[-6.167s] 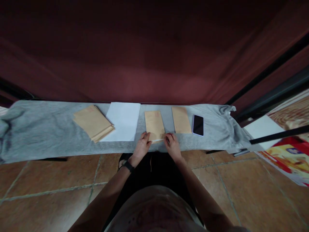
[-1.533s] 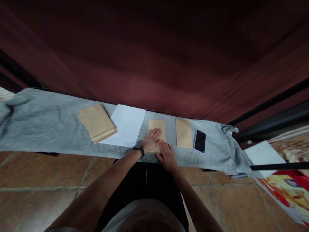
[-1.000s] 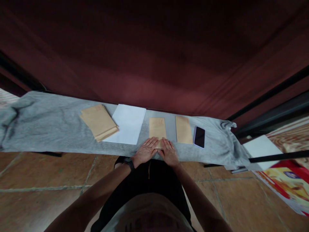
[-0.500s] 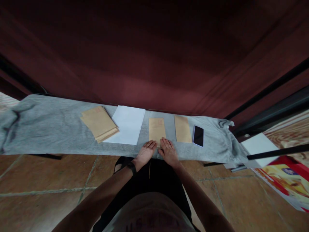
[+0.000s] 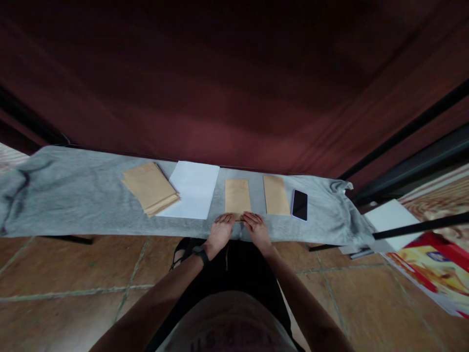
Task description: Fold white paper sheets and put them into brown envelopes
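A brown envelope (image 5: 237, 196) lies flat on the grey cloth (image 5: 73, 200) straight in front of me. My left hand (image 5: 220, 231) rests at its near left corner with the fingers stretched out flat. My right hand (image 5: 257, 229) lies at the near right corner, fingers also flat and pointing inward. Both sets of fingertips touch the envelope's near edge. Neither hand grips anything. A second brown envelope (image 5: 276, 195) lies just to the right.
A white sheet of paper (image 5: 192, 188) and a stack of brown envelopes (image 5: 150, 187) lie to the left. A dark phone (image 5: 300, 205) lies at the right. A dark red curtain (image 5: 234, 98) hangs behind. Tiled floor (image 5: 73, 288) is below.
My left hand, which lay flat on the middle of the envelope, has slid back to its near edge. The right hand stays at the near right corner.
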The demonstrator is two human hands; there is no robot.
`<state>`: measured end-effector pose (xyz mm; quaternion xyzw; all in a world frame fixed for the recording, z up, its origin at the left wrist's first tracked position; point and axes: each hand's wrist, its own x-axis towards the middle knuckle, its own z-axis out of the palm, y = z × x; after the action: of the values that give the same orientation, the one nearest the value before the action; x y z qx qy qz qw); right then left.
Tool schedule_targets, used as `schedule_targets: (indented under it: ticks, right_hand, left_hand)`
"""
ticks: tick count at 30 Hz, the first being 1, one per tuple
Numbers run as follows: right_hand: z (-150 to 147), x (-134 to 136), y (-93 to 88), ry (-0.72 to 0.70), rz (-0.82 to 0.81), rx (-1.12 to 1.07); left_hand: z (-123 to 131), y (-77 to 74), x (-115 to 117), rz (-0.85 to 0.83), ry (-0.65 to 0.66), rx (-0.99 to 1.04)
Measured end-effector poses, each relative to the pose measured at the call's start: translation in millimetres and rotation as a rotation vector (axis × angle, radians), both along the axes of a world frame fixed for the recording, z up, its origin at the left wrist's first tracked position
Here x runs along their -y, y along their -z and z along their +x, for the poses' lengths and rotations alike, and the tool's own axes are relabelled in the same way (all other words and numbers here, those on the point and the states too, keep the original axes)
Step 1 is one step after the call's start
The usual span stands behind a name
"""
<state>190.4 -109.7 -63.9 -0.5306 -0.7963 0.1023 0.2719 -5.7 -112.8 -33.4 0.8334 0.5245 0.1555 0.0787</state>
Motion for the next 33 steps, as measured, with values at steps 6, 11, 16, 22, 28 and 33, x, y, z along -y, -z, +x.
schedule_targets:
  ticks: [6, 11, 16, 22, 28, 33]
  right_hand:
    - [-3.0, -4.8, -1.9, 0.100, 0.001, 0.005]
    - [-20.0, 12.5, 0.7, 0.069, 0.014, 0.042]
    - [-28.5, 39.4, 5.1, -0.032, 0.026, 0.183]
    - [-9.1, 42.1, 3.3, -0.022, 0.027, 0.220]
    - [-7.1, 42.8, 3.9, -0.025, 0.038, 0.218]
    - [-13.5, 43.7, 3.3, 0.027, 0.034, 0.217]
  left_hand:
    - [0.5, 6.6, -3.6, 0.000, -0.062, 0.041]
    - [4.1, 11.1, -4.5, -0.004, -0.105, 0.036]
    - [-0.1, 19.8, 7.4, 0.029, 0.002, -0.042]
    - [-7.0, 23.2, 25.8, 0.063, 0.021, -0.047]
    - [20.2, 21.1, 1.2, -0.014, 0.028, -0.060]
    - [47.4, 21.1, -51.7, -0.094, 0.041, -0.063]
